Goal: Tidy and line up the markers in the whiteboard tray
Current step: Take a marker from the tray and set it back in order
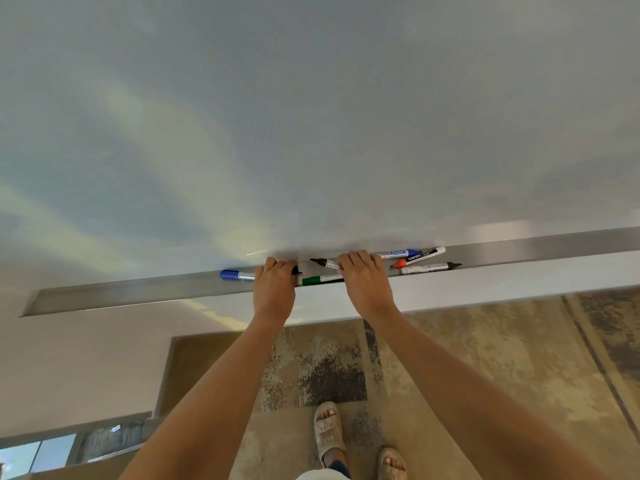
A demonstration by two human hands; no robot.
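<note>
A long metal tray (138, 292) runs under the whiteboard (311, 116). My left hand (274, 289) grips a blue-capped marker (235, 274) whose cap sticks out to the left; a black tip shows at the hand's right side. My right hand (363, 282) holds a black-capped marker (325, 262) pointing left, and covers part of a green marker (320, 279) lying along the tray's front. To the right lie a blue marker (398, 253), a red-capped marker (417, 257) set at an angle, and a black-capped marker (431, 268).
The tray's left stretch and far right stretch (554, 247) hold no markers. Below the white ledge (485, 285) is a patterned carpet (485, 358), where my feet in sandals (329, 431) stand. A window (34, 455) shows at the lower left.
</note>
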